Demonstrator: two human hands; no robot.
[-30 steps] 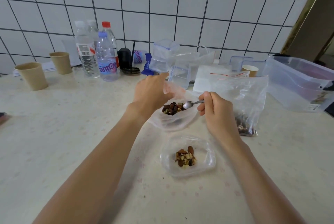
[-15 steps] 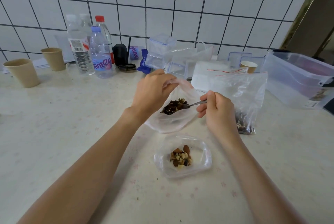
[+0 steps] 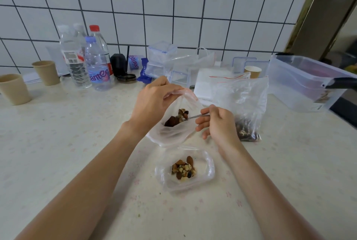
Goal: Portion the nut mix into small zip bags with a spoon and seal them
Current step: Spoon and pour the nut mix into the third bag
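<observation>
With left hand (image 3: pixel 152 102) fingers pinching the bag (image 3: pixel 173 133) rim up, right hand (image 3: pixel 218 123) clamped on the spoon (image 3: pixel 195 117) should tip slowly (mouth held wide) so nuts (image 3: pixel 176 118) drop inside.

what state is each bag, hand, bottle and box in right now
left hand: pinching the small bag's rim, holding it open
right hand: gripping the spoon, bowl inside the bag
small bag: open, some nuts in
second small bag: lying flat, nuts inside, seal unclear
large bag: upright, nut mix at bottom
bottles: upright, capped
clear bin: lid off
</observation>
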